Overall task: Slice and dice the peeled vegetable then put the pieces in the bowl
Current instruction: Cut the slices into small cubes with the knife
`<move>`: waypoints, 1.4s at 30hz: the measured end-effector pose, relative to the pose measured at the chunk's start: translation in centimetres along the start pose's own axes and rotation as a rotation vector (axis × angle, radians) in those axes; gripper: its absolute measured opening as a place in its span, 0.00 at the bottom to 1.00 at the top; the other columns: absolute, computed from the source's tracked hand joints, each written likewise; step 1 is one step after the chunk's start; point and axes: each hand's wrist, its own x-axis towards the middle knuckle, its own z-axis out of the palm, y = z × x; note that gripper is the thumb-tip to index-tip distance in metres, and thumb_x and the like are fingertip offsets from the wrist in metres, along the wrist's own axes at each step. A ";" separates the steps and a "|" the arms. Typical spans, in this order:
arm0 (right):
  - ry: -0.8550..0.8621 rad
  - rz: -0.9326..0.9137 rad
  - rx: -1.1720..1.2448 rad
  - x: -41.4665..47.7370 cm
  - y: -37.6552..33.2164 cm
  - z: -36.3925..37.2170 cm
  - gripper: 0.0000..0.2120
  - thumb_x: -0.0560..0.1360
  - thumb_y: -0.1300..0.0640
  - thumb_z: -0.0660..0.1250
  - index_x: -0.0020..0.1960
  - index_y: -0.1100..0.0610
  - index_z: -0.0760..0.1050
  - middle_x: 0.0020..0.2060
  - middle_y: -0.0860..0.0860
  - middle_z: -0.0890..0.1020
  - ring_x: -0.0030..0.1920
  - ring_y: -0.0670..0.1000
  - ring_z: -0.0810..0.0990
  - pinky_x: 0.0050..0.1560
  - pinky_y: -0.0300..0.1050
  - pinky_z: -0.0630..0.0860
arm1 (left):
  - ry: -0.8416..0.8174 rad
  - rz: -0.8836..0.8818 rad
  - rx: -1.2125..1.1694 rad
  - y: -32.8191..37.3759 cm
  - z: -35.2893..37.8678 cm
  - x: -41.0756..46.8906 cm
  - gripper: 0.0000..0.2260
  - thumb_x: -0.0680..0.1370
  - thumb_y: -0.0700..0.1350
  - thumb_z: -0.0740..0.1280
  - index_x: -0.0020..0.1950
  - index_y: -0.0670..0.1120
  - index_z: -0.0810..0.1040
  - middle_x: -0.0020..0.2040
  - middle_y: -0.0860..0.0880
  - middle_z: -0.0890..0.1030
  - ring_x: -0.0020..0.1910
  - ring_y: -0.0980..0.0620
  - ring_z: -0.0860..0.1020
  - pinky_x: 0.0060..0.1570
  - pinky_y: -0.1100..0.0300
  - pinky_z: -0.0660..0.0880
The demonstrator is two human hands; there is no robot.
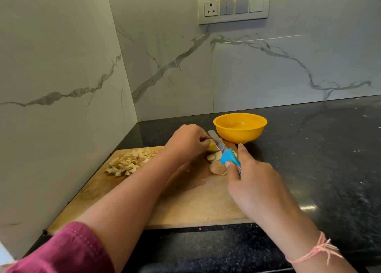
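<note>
Nearest the camera, a maroon sleeve [68,250] is cut off by the lower left corner, and a pink thread [317,250] is tied round the right wrist. The left hand [185,140] curls its fingers over a yellow piece of peeled vegetable [212,147] and pinches it against the cutting board [185,206]. The hand hides most of that piece, so its shape is hard to make out. The right hand [249,182] grips the blue handle of a knife [223,153] with the forefinger stretched out past the handle. The blade lies slanted across the vegetable, its tip beside the left fingers. Whether the edge has gone into the flesh cannot be told. A few pale slices [217,166] lie flat just under the handle, partly covered by it.

The board's left edge runs close along the marble side wall, and its front edge sits back from the front of the dark worktop [319,149]. To the right of the board the worktop lies open to the frame's edge. A heap of diced pieces [129,161] sits at the board's far left, well apart from the slices.

An orange bowl [241,135] stands upright just beyond the board's far right corner, near the knife tip. Only its orange inner wall and a pale sheen show inside, and the near rim hides its floor. A switch panel [233,5] is set high on the back wall.
</note>
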 end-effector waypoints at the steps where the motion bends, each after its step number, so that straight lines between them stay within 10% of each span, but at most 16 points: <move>1: -0.005 0.004 -0.005 0.1 0.0 0.0 0.27 0.82 0.48 0.49 0.77 0.51 0.45 0.61 0.50 0.77 0.56 0.50 0.78 0.49 0.41 0.74 | 0.024 -0.005 0.009 -0.2 -0.1 -0.2 0.12 0.80 0.44 0.63 0.61 0.46 0.80 0.52 0.46 0.82 0.46 0.49 0.79 0.51 0.55 0.79; 12: -0.025 0.033 -0.072 1.8 0.4 0.7 0.27 0.82 0.49 0.49 0.77 0.54 0.47 0.58 0.54 0.78 0.56 0.55 0.77 0.47 0.46 0.73 | 0.269 -0.085 -0.048 -2.8 -1.2 -2.5 0.11 0.80 0.43 0.62 0.59 0.45 0.80 0.54 0.47 0.81 0.47 0.52 0.76 0.50 0.57 0.77; 42: -0.274 0.029 0.005 2.0 -3.6 0.0 0.17 0.82 0.51 0.52 0.67 0.55 0.68 0.45 0.51 0.75 0.41 0.48 0.74 0.34 0.36 0.69 | -0.016 -0.313 -0.051 -2.7 -1.6 -3.4 0.08 0.78 0.46 0.65 0.53 0.48 0.82 0.43 0.50 0.81 0.42 0.54 0.79 0.44 0.61 0.78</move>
